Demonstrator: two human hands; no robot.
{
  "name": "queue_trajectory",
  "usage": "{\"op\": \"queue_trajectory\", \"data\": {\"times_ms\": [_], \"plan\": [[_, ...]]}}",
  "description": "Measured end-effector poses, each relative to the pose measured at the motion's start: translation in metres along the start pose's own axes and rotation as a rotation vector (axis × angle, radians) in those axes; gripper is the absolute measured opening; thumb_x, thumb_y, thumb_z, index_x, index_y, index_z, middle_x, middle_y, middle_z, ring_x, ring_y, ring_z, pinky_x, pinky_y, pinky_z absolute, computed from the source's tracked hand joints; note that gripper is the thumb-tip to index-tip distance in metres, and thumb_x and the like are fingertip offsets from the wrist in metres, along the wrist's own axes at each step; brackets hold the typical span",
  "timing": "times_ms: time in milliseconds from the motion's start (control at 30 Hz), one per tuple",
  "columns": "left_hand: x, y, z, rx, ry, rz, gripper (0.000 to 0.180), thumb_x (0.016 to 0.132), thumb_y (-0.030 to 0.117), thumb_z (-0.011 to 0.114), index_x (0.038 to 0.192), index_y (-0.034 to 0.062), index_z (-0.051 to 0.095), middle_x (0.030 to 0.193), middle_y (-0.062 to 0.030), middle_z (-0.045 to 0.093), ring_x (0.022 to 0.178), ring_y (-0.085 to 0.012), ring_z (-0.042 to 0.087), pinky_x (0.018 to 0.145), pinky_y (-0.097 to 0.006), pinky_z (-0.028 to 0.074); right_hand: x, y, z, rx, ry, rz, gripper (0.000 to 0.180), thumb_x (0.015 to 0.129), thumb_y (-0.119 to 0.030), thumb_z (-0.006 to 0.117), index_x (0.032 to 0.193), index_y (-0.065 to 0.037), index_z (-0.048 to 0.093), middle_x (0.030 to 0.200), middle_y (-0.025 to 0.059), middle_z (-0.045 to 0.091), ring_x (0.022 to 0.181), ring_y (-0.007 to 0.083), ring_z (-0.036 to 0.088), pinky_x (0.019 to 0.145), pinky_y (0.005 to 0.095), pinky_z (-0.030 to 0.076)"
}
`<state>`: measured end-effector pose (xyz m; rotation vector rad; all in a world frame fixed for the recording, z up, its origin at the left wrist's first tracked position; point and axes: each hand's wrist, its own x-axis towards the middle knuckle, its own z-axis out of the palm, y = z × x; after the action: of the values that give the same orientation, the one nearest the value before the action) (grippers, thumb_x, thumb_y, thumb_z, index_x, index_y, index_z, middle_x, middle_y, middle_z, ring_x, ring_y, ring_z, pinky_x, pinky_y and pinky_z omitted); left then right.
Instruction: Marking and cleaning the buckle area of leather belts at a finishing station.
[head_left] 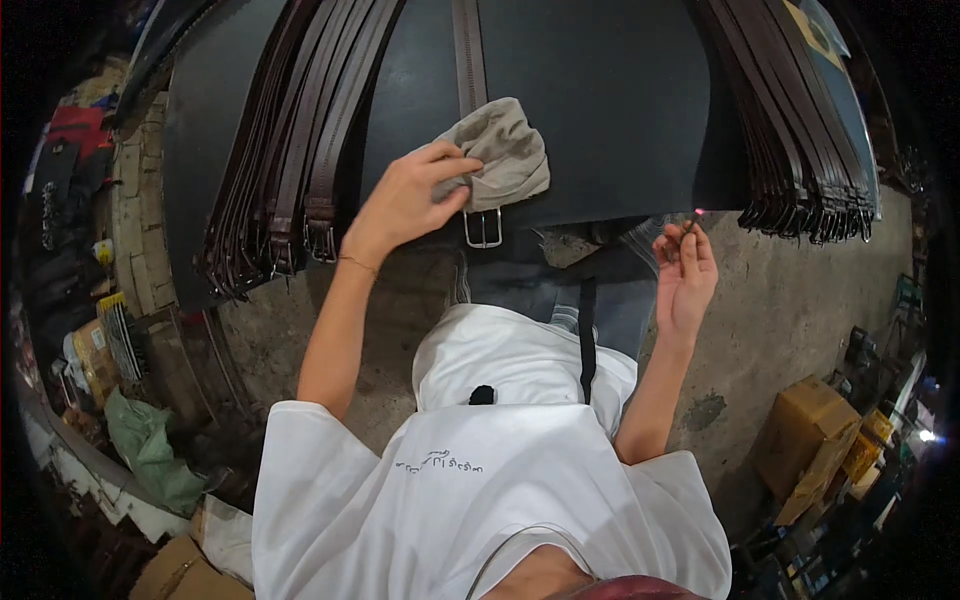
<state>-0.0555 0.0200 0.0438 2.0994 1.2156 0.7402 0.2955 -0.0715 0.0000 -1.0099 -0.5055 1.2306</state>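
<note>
My left hand [408, 196] is at a crumpled grey-beige cloth [512, 160], its fingers and thumb loosely gripping the left edge. The cloth covers part of a dark brown belt [468, 55], which lies lengthwise on the black tabletop [600, 110]. Below the cloth, the belt's silver buckle [484, 230] shows at the near edge. My right hand [688, 275] is raised off to the right, past the table's near edge. Between its fingertips it pinches a small thin dark stick [690, 228] with a glowing pink tip; its exact kind is unclear.
Dark belts hang over the near edge in a left bundle [300, 120] and a right bundle [790, 120], buckles downward. A cardboard box [808, 435] stands on the concrete floor [770, 330] at right. A green plastic sack [150, 450] lies at lower left.
</note>
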Motion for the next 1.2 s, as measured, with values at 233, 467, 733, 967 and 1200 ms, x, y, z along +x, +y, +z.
{"op": "queue_trajectory", "data": {"times_ms": [233,467,733,967,1200], "plan": [[0.01,0.027,0.036,0.407,-0.072,0.157,0.033,0.086,0.01,0.069,0.119,0.0093,0.07,0.093,-0.0107,0.059,0.089,-0.0274,0.061,0.08,-0.039,0.051,0.011,-0.012,0.007,-0.054,0.012,-0.014,0.023,0.099,-0.013,0.062,0.117,0.002,0.061,0.106,0.0141,0.071,0.089,0.0199,0.069,0.083,0.0322,0.056],[0.015,0.022,0.037,0.432,-0.161,0.155,0.041,0.091,0.016,0.062,0.132,0.0185,0.063,0.088,-0.0095,0.053,0.081,-0.0281,0.058,0.073,-0.04,0.046,0.025,-0.011,-0.031,0.036,0.116,0.061,0.019,0.096,-0.011,0.067,0.112,-0.001,0.067,0.098,0.0101,0.07,0.083,0.0127,0.064,0.069,0.0242,0.052],[0.012,0.019,0.054,0.404,-0.037,0.131,0.033,0.09,0.016,0.064,0.122,0.02,0.07,0.081,-0.0052,0.05,0.075,-0.0233,0.054,0.07,-0.038,0.042,0.072,0.009,-0.068,-0.171,0.299,-0.111,0.018,0.089,-0.002,0.073,0.086,-0.004,0.055,0.086,0.0087,0.063,0.067,0.0128,0.057,0.059,0.0236,0.046],[0.012,0.039,0.055,0.45,0.175,0.156,0.025,0.078,0.009,0.071,0.103,0.0083,0.07,0.098,-0.0114,0.056,0.097,-0.0286,0.057,0.087,-0.041,0.045,0.055,0.0,-0.048,0.196,0.256,-0.174,0.013,0.089,-0.002,0.074,0.097,0.0,0.065,0.088,0.0094,0.067,0.072,0.0145,0.061,0.063,0.0258,0.05],[0.034,0.016,0.054,0.184,0.109,0.192,0.018,0.069,0.006,0.069,0.078,-0.0013,0.055,0.122,-0.0158,0.059,0.115,-0.0361,0.056,0.096,-0.043,0.045,0.041,-0.009,-0.022,-0.487,0.319,-0.641,0.018,0.084,0.003,0.076,0.101,0.001,0.071,0.092,0.0089,0.07,0.077,0.0174,0.066,0.07,0.0266,0.053]]}}
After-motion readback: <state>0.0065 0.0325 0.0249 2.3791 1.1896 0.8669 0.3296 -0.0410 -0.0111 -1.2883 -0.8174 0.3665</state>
